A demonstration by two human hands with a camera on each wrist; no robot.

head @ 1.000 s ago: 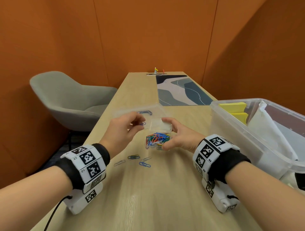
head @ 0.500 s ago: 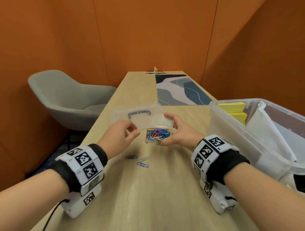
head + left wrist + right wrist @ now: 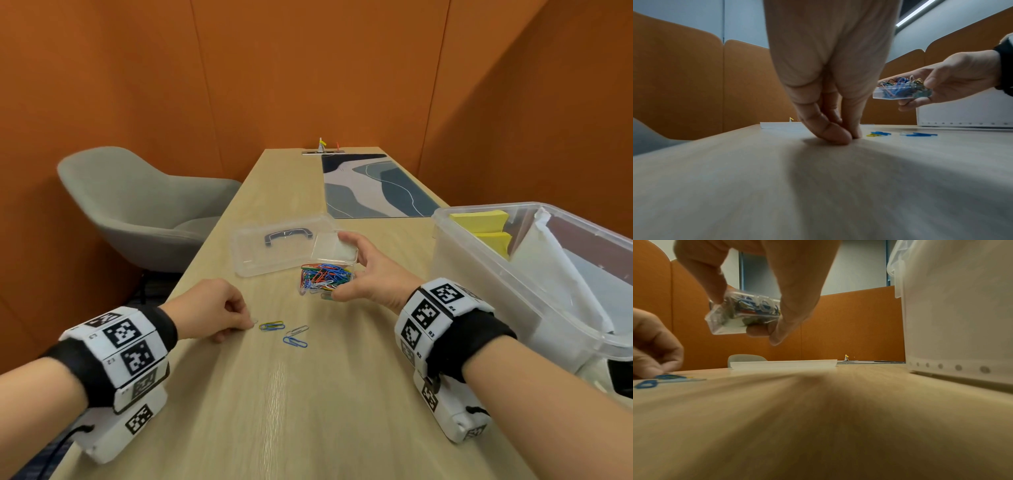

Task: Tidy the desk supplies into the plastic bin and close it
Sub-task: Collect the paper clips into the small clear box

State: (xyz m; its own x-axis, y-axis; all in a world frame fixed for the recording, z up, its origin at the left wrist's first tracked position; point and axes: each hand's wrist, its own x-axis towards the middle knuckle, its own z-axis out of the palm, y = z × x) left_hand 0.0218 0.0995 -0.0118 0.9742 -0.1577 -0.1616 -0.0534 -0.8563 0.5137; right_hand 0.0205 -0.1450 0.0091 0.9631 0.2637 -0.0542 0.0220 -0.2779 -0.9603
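While the open paper-clip box (image 3: 327, 272) is held above the desk (image 3: 274, 411) by the right hand (image 3: 368, 277), near the plastic bin (image 3: 513, 274), a silver clip (image 3: 255, 321) is pinched by the left hand (image 3: 209, 310), best lifted by an edge.

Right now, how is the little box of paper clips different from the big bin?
The little box is far smaller than the big bin. The right hand holds the box above the table; the bin stands on it. The box is full of coloured paper clips; the bin holds yellow pads and white paper. Both are clear plastic and open on top.
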